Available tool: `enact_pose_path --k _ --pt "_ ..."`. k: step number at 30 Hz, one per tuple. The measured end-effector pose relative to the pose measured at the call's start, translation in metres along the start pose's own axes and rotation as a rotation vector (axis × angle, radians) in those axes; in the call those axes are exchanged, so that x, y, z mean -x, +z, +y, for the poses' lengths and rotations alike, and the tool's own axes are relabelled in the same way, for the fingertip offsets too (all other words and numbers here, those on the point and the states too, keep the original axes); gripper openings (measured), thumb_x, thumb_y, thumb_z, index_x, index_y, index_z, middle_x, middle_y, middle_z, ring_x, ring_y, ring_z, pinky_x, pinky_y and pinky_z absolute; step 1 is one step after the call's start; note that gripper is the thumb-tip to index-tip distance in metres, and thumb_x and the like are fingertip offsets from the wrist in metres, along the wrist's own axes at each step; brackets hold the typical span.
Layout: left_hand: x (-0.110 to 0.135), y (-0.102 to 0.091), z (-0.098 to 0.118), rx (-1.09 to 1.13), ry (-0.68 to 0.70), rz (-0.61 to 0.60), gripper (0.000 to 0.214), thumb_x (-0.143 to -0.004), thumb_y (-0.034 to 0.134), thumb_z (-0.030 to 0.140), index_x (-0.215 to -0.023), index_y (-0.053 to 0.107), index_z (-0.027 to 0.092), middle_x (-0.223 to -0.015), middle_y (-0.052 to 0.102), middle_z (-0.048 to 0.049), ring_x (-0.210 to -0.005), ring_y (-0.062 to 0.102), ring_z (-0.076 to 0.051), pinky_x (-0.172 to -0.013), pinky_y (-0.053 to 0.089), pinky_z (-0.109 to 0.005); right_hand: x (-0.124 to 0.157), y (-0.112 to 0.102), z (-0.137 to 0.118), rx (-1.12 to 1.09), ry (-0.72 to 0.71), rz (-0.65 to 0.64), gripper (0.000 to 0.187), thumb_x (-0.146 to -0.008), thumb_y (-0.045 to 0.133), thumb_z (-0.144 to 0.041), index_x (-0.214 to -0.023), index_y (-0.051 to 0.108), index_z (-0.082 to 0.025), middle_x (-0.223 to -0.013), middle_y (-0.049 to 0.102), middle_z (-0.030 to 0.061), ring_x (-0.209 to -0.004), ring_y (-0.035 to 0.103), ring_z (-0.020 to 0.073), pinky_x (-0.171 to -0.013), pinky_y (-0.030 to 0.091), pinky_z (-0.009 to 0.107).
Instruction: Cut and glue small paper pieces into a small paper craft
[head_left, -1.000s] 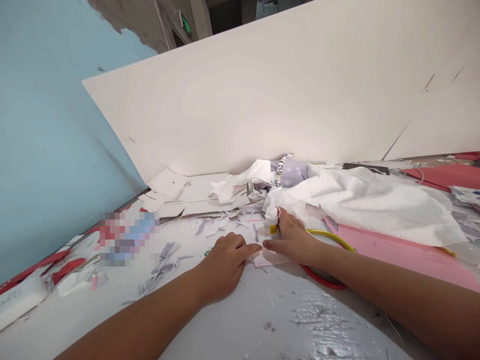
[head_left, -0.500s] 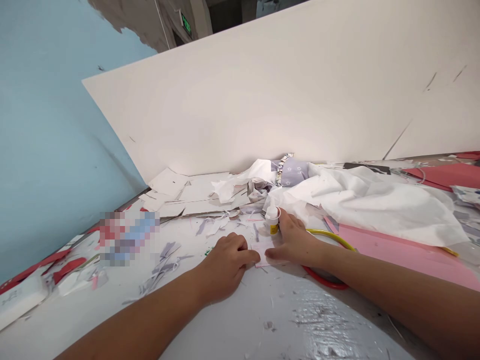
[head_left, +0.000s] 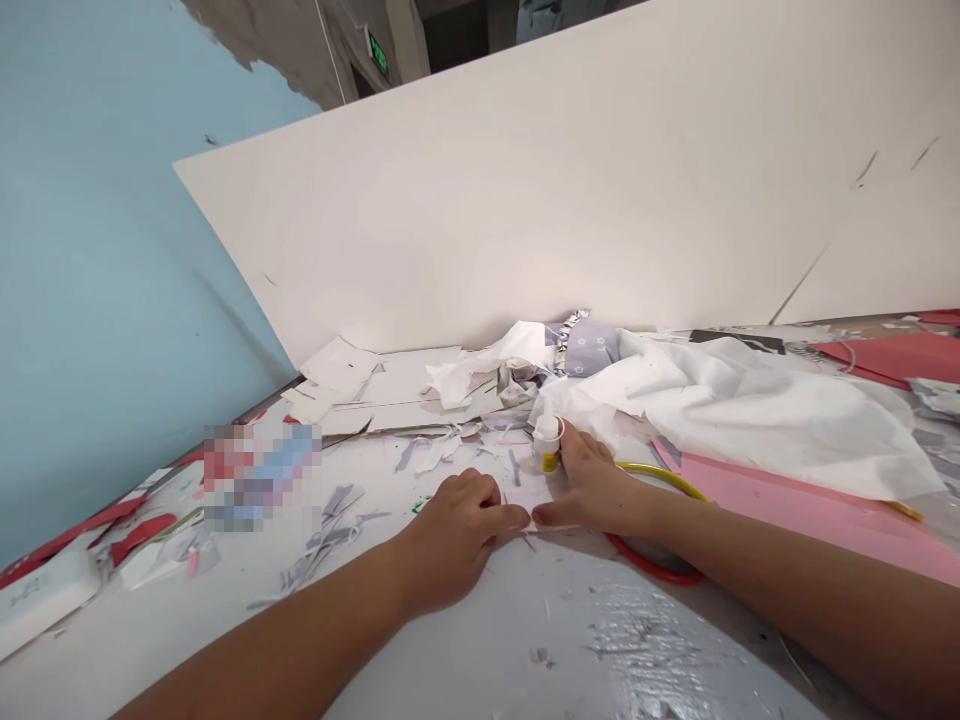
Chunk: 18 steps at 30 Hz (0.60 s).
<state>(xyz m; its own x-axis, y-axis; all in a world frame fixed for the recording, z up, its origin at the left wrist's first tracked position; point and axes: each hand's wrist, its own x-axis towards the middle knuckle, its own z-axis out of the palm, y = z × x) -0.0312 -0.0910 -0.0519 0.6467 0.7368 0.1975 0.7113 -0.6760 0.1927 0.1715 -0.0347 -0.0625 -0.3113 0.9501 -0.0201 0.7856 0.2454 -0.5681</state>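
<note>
A small pale pink piece of paper (head_left: pixel 529 495) lies on the white tabletop (head_left: pixel 465 660), between and partly under my hands. My left hand (head_left: pixel 459 525) has its fingers curled in and its thumb stretched along the paper's near edge. From the right, my right hand (head_left: pixel 596 487) rests with its thumb on the same edge, almost tip to tip with the left thumb. Its fingers lie forward, apart from the thumb, close beside an upright white bottle (head_left: pixel 546 445) with a yellow label. How much of the paper lies under the hands is hidden.
Red and yellow scissors-like loops or rings (head_left: pixel 667 572) lie under my right forearm. Pink sheets (head_left: pixel 795 510) and crumpled white cloth-like material (head_left: pixel 750 400) spread at the right. Paper scraps (head_left: pixel 326 540) litter the left; cardboard pieces (head_left: pixel 420 385) lie before a tall white panel (head_left: pixel 525 220).
My left thumb has slid right along the paper's near edge, closing most of the gap to my right thumb. The right hand has hardly moved; the view has shifted slightly.
</note>
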Motion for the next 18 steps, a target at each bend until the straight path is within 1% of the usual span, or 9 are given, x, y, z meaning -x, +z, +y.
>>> enact_pose_path --k 6,9,12,13,15,18 --pt "0.0005 -0.0010 0.0011 0.004 -0.017 -0.020 0.035 -0.081 0.037 0.006 -0.098 0.060 0.027 -0.080 0.047 -0.0027 -0.077 0.042 -0.015 -0.069 0.036 -0.029 0.0011 -0.0030 -0.0004 -0.050 0.038 -0.042 0.119 -0.046 0.070 -0.051 -0.140 0.006 -0.015 -0.134 0.025 0.0149 -0.128 0.014 0.0341 -0.101 0.023 0.043" --pt "0.0007 -0.0017 0.0016 0.022 -0.033 -0.014 0.035 -0.079 0.039 0.005 -0.096 0.060 0.027 -0.082 0.048 -0.0028 -0.080 0.043 -0.016 -0.073 0.037 -0.030 0.0009 -0.0039 -0.0016 -0.067 0.040 -0.031 0.119 -0.045 0.071 -0.047 -0.140 0.007 -0.016 -0.135 0.024 0.0149 -0.128 0.014 0.0341 -0.102 0.021 0.043" --pt "0.0012 -0.0017 0.0021 0.054 -0.058 -0.004 0.038 -0.078 0.040 0.004 -0.100 0.059 0.029 -0.086 0.051 -0.0030 -0.084 0.044 -0.017 -0.076 0.038 -0.030 0.0010 -0.0042 -0.0027 -0.081 0.047 -0.040 0.116 -0.048 0.069 -0.045 -0.140 0.006 -0.013 -0.136 0.022 0.0156 -0.129 0.012 0.0334 -0.103 0.019 0.042" --pt "0.0012 -0.0016 0.0023 0.065 -0.069 0.002 0.040 -0.077 0.039 0.004 -0.102 0.057 0.029 -0.088 0.051 -0.0032 -0.085 0.045 -0.017 -0.077 0.039 -0.031 0.0013 -0.0042 -0.0030 -0.086 0.051 -0.037 0.116 -0.048 0.069 -0.042 -0.140 0.006 -0.013 -0.136 0.022 0.0157 -0.129 0.012 0.0332 -0.103 0.019 0.041" --pt "0.0011 -0.0015 0.0028 0.071 -0.081 0.006 0.039 -0.077 0.039 0.003 -0.099 0.058 0.029 -0.089 0.052 -0.0031 -0.085 0.046 -0.017 -0.077 0.039 -0.031 0.0023 -0.0041 -0.0037 -0.094 0.054 -0.020 0.117 -0.046 0.070 -0.038 -0.140 0.006 -0.013 -0.135 0.024 0.0153 -0.129 0.014 0.0332 -0.103 0.020 0.041" --pt "-0.0003 -0.0010 0.0024 0.054 -0.088 0.016 0.041 -0.075 0.040 0.003 -0.103 0.056 0.029 -0.091 0.053 -0.0039 -0.086 0.047 -0.018 -0.078 0.039 -0.032 0.0049 -0.0037 -0.0055 -0.113 0.046 -0.002 0.109 -0.051 0.066 -0.039 -0.140 0.009 -0.013 -0.135 0.026 0.0152 -0.128 0.016 0.0322 -0.103 0.019 0.041"
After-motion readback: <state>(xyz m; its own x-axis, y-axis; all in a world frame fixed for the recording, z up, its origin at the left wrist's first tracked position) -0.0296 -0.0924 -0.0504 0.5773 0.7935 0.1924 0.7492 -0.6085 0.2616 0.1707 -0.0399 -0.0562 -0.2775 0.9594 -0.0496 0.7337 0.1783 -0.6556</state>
